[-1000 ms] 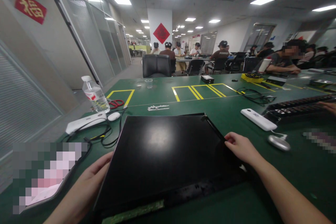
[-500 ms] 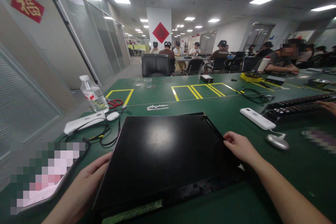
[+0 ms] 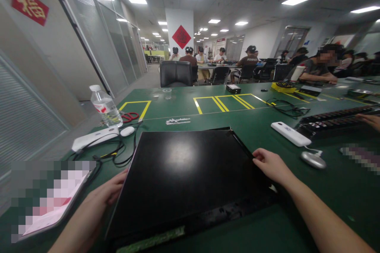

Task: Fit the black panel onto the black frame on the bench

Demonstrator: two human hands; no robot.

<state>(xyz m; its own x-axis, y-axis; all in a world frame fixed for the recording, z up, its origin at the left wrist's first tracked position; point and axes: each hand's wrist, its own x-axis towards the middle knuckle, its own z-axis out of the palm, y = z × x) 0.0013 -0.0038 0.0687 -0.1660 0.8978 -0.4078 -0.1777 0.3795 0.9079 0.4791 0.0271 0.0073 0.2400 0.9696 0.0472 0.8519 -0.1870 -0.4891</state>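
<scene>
A large flat black panel lies on the green table in front of me, with a thin green circuit strip along its near edge. My left hand rests against the panel's left edge, fingers curled round it. At the panel's right edge my right hand grips the side with its fingers closed on it.
To the left lie a tablet-like device, a tangle of black cable, a white power strip, a water bottle and red scissors. To the right are a white power bank, a grey mouse and a keyboard. People sit at far tables.
My left hand has slid a little forward along the panel's left edge. The panel and my right hand have hardly moved.
</scene>
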